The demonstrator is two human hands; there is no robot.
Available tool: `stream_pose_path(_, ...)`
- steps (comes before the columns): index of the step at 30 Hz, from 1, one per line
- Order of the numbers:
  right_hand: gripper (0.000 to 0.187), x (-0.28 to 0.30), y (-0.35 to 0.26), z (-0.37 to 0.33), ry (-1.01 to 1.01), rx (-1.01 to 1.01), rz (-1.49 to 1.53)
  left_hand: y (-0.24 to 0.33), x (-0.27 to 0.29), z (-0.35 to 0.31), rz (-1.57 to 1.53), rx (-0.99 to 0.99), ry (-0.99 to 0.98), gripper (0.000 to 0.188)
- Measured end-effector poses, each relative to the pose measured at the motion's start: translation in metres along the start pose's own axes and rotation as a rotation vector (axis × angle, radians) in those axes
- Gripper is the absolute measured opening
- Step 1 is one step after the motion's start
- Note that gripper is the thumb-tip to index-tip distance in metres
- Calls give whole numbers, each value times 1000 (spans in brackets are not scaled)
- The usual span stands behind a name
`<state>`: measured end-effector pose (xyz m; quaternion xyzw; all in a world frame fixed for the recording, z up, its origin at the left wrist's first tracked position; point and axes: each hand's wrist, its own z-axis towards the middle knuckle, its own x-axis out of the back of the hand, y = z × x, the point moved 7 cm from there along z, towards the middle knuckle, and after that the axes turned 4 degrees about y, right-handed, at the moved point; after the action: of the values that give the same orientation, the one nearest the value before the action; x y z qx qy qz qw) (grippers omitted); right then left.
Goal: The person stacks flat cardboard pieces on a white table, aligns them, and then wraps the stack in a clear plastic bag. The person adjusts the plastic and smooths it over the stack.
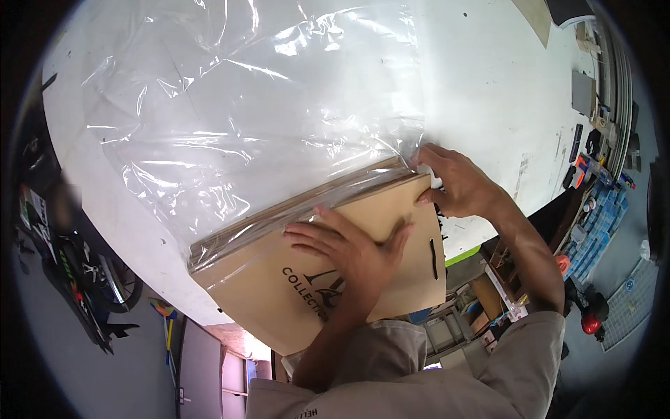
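A stack of tan paper bags point(412, 279) with dark printing and a black cord handle lies tilted at the near edge of the white table. Its far end sits inside a large clear plastic bag point(279, 160), whose mouth edge runs over the stack. My left hand point(352, 248) rests flat on the top paper bag, fingers spread, fingertips by the plastic's edge. At the stack's far right corner, my right hand point(453, 183) is closed, thumb on the near side and fingers beyond, gripping the corner along with the plastic. Its fingertips are partly hidden by the plastic.
The white table point(488, 91) stretches ahead and right. Tools and blue packets point(597, 216) lie beyond its right side. A motorbike point(73, 279) stands on the floor to the left. Shelving and boxes point(460, 314) are below, near my right side.
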<state>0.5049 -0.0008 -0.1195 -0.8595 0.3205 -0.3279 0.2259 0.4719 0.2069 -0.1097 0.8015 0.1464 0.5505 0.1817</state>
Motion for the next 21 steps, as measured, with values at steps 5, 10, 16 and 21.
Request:
stream_pose_path(5, 53, 7, -5, -5, 141, 49, -136, 4, -20, 7, 40, 17, 26, 136)
stream_pose_path(10, 45, 15, -18, -19, 241, 52, -282, 6, -28, 9, 45, 31, 8, 138)
stream_pose_path(16, 14, 29, -73, 7, 150, 332, 174, 4, -31, 10, 84, 78, -2, 148)
stream_pose_path(21, 11, -6, -54, 68, -136, 563, -239, 3, -30, 6, 47, 70, 23, 151)
